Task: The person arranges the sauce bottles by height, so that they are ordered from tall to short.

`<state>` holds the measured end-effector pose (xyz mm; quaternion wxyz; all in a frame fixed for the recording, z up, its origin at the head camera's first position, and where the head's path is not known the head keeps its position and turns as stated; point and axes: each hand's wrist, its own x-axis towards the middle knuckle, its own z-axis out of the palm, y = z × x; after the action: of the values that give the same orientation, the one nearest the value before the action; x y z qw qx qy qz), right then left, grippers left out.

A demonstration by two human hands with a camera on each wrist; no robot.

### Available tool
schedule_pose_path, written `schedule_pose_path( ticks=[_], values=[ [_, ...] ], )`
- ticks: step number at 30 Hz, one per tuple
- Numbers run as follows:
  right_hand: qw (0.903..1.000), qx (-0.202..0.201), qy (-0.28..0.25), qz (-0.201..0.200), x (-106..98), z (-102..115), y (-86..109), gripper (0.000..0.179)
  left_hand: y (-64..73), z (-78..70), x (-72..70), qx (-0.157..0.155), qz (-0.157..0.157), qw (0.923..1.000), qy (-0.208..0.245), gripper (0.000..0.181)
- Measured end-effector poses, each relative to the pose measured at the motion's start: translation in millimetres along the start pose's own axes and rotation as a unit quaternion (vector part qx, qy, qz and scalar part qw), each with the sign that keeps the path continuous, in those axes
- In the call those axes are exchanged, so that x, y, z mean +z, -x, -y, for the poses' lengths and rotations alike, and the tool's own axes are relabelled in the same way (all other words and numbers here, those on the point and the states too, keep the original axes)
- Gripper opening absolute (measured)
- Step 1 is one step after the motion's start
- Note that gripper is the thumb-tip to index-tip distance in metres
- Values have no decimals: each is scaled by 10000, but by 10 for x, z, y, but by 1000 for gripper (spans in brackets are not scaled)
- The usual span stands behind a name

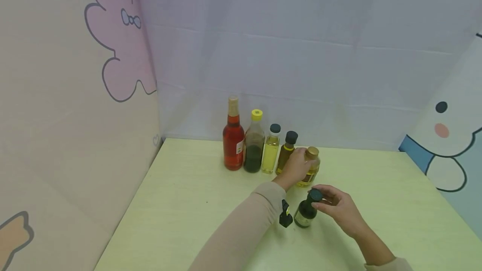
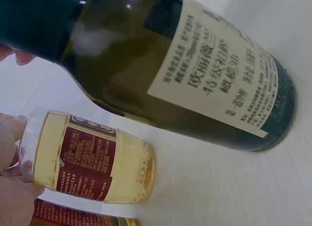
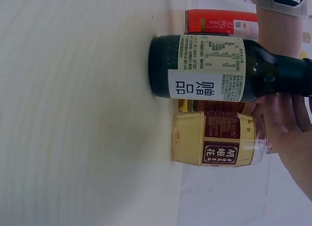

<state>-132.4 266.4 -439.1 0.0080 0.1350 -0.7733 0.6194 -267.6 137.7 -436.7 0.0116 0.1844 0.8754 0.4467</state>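
Observation:
My left hand (image 1: 298,167) reaches across in front of the row and grips a squat clear bottle of yellow oil (image 1: 311,175) near its top; it has a gold cap. In the left wrist view, that oil bottle (image 2: 90,160) shows a dark red label, with the fingers (image 2: 10,157) round its upper end. My right hand (image 1: 340,210) holds a dark green glass bottle (image 1: 306,212) by its neck, nearer to me. The green bottle (image 3: 204,67) bears a cream label and a white sticker in the right wrist view. It stands slightly tilted, its base close over the table.
Left of the oil bottle, a row holds a red bottle (image 1: 233,145), a dark sauce bottle with yellow cap (image 1: 254,149), a pale yellow oil bottle (image 1: 270,154) and a brown bottle with black cap (image 1: 288,149). Curtains stand behind the pale table (image 1: 180,204).

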Motion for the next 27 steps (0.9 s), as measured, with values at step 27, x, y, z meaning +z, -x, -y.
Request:
schedule_pose_path(
  ticks=[27],
  values=[
    [9936,375,671,-822,-250,-5,-89,42,-29,25,23,70,-47,9999,-112,46]
  ],
)
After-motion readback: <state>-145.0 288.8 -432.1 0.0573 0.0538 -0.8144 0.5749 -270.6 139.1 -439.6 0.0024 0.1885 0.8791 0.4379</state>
